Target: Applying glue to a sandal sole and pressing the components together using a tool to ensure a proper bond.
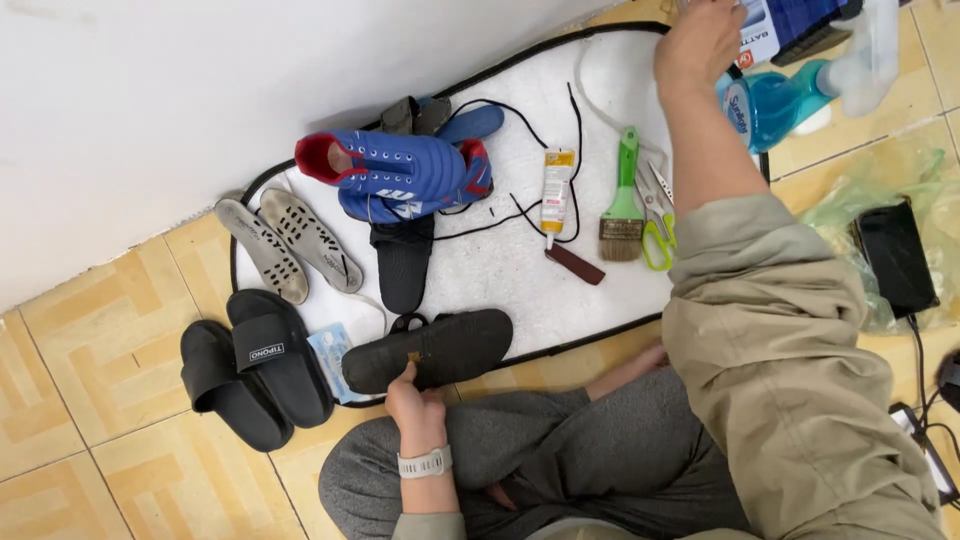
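A person sits cross-legged on a tiled floor (120, 330). Nearest, the left hand (412, 398) has its grip closed on the edge of a black sandal (430, 350), sole up, at the near edge of a white mat (500, 280). Just left lie two black slides (255, 370). Farther along the mat are two grey insoles (290, 245), blue sneakers (400, 175), a glue tube (555, 190), a green-handled brush (624, 205) and scissors (655, 215). Farthest, the right hand (700, 40) reaches a boxed item (765, 30) beside a blue spray bottle (780, 100); I cannot tell whether its grip is closed.
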